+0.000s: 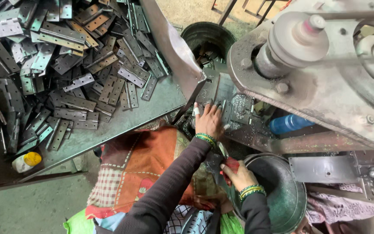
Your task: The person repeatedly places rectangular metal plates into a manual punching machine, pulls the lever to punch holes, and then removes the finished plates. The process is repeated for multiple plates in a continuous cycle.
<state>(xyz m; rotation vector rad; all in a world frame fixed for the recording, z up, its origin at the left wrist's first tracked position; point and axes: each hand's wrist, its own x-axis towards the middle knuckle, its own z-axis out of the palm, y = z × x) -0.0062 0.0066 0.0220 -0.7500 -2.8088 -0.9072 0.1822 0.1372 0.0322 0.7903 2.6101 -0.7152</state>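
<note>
Left hand (208, 121) is flat on the press bed, fingers spread wide, pressing a small metal hinge plate (227, 113) against the tooling just under the big grey machine head (308, 65); grip is open, nothing pinched. Right hand (238, 174) is closed on a red-handled piece (230, 167) beside the rim of the round green metal bowl (282, 195), low right. Both wrists carry green and yellow bangles. Heap of loose hinge plates (66, 65) covers the counter (109, 130) upper left, well apart from both hands. Yellow-capped bottle (27, 161) sits at counter's near edge; blue bottle (288, 123) lies under the machine
</note>
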